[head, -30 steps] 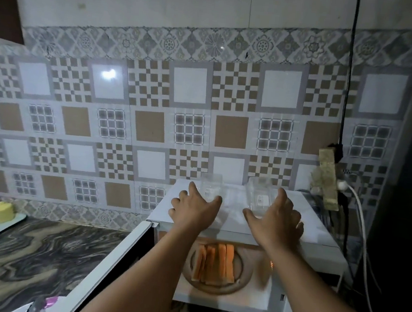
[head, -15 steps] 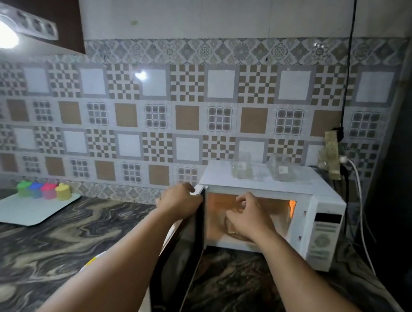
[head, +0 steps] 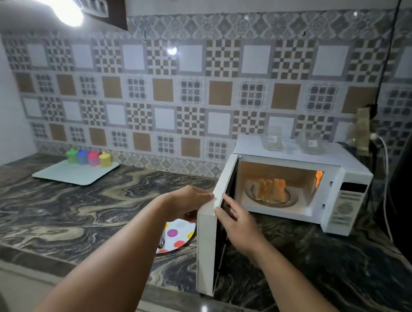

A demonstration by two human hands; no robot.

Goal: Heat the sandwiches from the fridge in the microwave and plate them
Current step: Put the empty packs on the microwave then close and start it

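— What did you have in view, biggest thing first?

— The table [head: 66, 217], dark marbled stone, ran across the whole view under a patterned tile wall [head: 180, 97]. On its right end stood the white microwave [head: 343, 195], its cavity lit orange. Its door [head: 207, 245] was swung wide open toward me, edge-on.

— And my hands?

— Both were on that door's free edge, near the top. The left hand [head: 187, 204] was wrapped around the outer white side, fingers curled onto the edge, so I called it grasping the door. The right hand [head: 237, 226] lay against the dark inner side with fingers fairly straight; it was touching the door rather than clenching it.

— Where were the sandwiches?

— The sandwiches [head: 272, 189] stood on edge on a plate [head: 251, 195] inside the microwave, well apart from either hand.

— Anything smaller?

— A pale tray [head: 70, 176] sat at the back left of the table with four small coloured cups [head: 89, 157] in a row along its far side. A polka-dot plate [head: 179, 234] lay just left of the door, partly hidden by my left arm. Two clear containers [head: 273, 138] rested on top of the microwave.
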